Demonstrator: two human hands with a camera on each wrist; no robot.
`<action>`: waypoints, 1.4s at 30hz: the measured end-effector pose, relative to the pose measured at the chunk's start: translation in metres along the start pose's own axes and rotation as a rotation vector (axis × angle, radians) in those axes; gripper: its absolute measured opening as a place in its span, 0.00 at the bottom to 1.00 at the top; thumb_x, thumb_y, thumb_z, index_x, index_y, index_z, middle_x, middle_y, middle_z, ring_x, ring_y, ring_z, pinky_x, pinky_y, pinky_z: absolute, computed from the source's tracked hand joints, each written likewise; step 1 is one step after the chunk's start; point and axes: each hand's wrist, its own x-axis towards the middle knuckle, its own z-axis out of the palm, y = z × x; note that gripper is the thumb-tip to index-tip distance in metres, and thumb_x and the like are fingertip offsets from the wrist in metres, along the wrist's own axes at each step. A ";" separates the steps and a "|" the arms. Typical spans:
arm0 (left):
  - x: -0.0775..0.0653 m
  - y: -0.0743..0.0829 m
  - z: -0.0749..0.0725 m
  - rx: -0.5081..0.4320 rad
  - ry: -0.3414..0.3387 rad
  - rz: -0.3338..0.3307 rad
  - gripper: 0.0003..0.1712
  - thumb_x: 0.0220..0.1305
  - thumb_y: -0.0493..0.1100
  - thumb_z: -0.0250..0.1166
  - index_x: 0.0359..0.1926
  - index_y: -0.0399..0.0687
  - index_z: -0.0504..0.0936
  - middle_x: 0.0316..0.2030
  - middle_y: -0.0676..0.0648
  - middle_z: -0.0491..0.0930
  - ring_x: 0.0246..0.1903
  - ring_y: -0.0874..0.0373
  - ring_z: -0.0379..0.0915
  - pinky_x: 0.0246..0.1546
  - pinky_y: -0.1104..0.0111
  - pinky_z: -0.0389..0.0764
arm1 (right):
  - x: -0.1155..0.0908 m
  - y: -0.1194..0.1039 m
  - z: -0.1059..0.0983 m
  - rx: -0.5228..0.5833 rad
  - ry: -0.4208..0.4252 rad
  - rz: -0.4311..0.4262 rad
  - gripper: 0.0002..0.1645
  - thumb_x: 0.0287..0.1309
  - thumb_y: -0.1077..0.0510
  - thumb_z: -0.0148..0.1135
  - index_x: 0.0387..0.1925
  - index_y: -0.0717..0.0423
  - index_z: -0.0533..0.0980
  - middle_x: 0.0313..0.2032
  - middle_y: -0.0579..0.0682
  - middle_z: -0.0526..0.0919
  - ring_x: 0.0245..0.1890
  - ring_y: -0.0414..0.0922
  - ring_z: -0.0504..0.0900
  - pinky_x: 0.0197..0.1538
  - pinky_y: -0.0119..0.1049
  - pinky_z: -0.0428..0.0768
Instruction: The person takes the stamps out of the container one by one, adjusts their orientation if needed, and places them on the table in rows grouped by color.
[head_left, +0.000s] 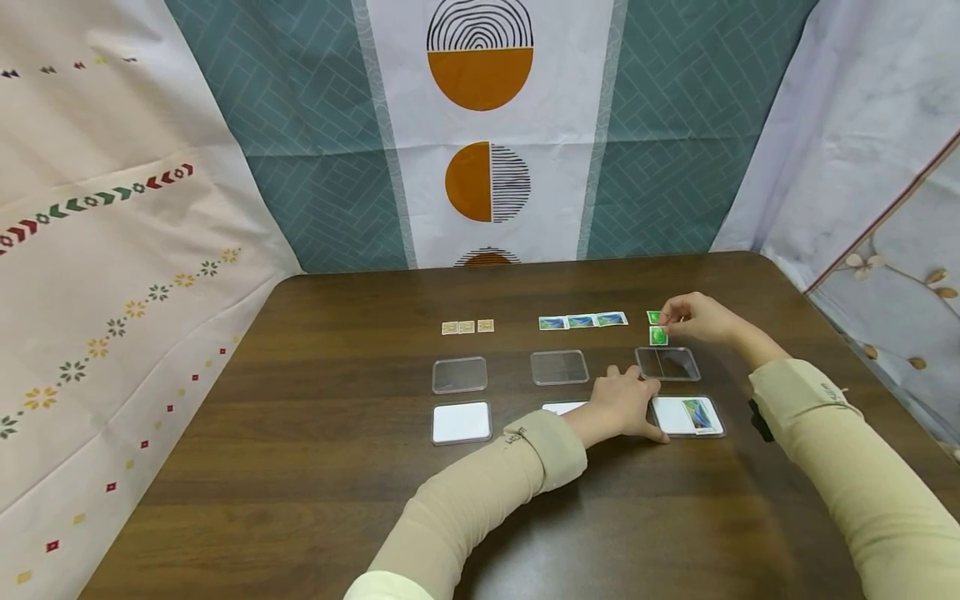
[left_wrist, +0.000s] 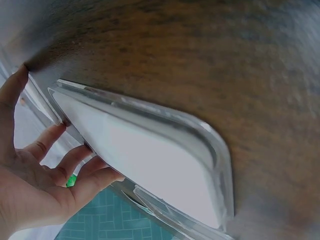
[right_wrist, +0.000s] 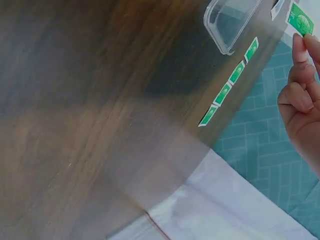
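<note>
In the right wrist view, my right hand [head_left: 697, 318] pinches a small green stamp [right_wrist: 301, 20] between thumb and fingertip, raised off the table. Several more green stamps [right_wrist: 236, 73] lie in a row on the table below it. My left hand [head_left: 622, 402], fingers spread and pointing down, is between two clear cases with white cards. Its thumb is at the near left edge of the right-hand case [head_left: 667, 417], where a blue-green landscape stamp [head_left: 701, 415] lies on the card. The middle white card [left_wrist: 135, 145] is partly hidden by my left arm in the head view.
Three clear lids [head_left: 460, 376] lie in a row beyond the cases. Another white card in a case [head_left: 461, 422] sits at left. Farther back are three tan stamps [head_left: 467, 327] and three landscape stamps [head_left: 582, 322]. Patterned cloth [head_left: 322, 167] hangs behind the wooden table [head_left: 300, 467].
</note>
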 end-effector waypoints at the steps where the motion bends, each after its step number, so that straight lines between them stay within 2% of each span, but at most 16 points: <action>1: 0.000 0.000 0.000 0.001 -0.001 -0.001 0.42 0.43 0.76 0.63 0.61 0.72 0.69 0.57 0.59 0.69 0.48 0.58 0.68 0.34 0.70 0.75 | 0.002 0.001 0.000 -0.009 0.005 0.011 0.03 0.55 0.67 0.62 0.32 0.66 0.77 0.26 0.54 0.81 0.25 0.33 0.73 0.32 0.29 0.72; 9: 0.000 0.000 0.000 0.007 -0.013 0.004 0.43 0.44 0.76 0.62 0.62 0.72 0.68 0.58 0.59 0.68 0.48 0.58 0.67 0.36 0.70 0.75 | 0.013 0.004 -0.007 0.062 0.037 0.103 0.08 0.57 0.66 0.60 0.36 0.70 0.76 0.26 0.53 0.81 0.23 0.37 0.72 0.29 0.31 0.72; 17: -0.001 -0.002 0.001 -0.006 -0.014 -0.016 0.43 0.43 0.76 0.63 0.62 0.72 0.68 0.58 0.59 0.68 0.48 0.58 0.67 0.35 0.70 0.75 | 0.029 0.008 -0.013 0.068 0.041 0.092 0.09 0.57 0.67 0.60 0.37 0.73 0.75 0.24 0.51 0.80 0.21 0.36 0.70 0.28 0.32 0.72; 22: -0.003 -0.002 0.004 -0.007 -0.027 -0.022 0.44 0.43 0.76 0.63 0.62 0.72 0.68 0.58 0.58 0.68 0.48 0.58 0.67 0.35 0.70 0.75 | 0.035 0.018 -0.008 0.103 0.031 0.136 0.10 0.57 0.68 0.59 0.38 0.74 0.75 0.24 0.50 0.81 0.23 0.37 0.74 0.31 0.33 0.74; 29: -0.006 -0.001 0.002 -0.007 -0.019 -0.019 0.44 0.43 0.76 0.63 0.62 0.72 0.68 0.58 0.59 0.69 0.48 0.58 0.67 0.34 0.70 0.74 | 0.043 0.026 -0.001 0.077 0.041 0.114 0.08 0.56 0.69 0.60 0.36 0.74 0.75 0.24 0.53 0.81 0.19 0.37 0.71 0.26 0.32 0.71; 36: -0.005 0.000 0.001 -0.010 -0.020 -0.016 0.43 0.43 0.76 0.62 0.62 0.73 0.68 0.59 0.59 0.67 0.50 0.58 0.67 0.34 0.70 0.75 | 0.052 0.023 0.000 0.010 0.023 0.106 0.07 0.54 0.68 0.60 0.33 0.72 0.76 0.25 0.56 0.82 0.24 0.39 0.75 0.29 0.31 0.72; 42: -0.001 0.001 0.000 -0.010 -0.014 -0.023 0.44 0.43 0.77 0.62 0.62 0.74 0.67 0.59 0.60 0.67 0.49 0.58 0.67 0.34 0.70 0.75 | 0.056 0.021 0.000 -0.025 0.019 0.109 0.07 0.52 0.69 0.61 0.31 0.72 0.76 0.24 0.57 0.82 0.23 0.40 0.74 0.28 0.32 0.71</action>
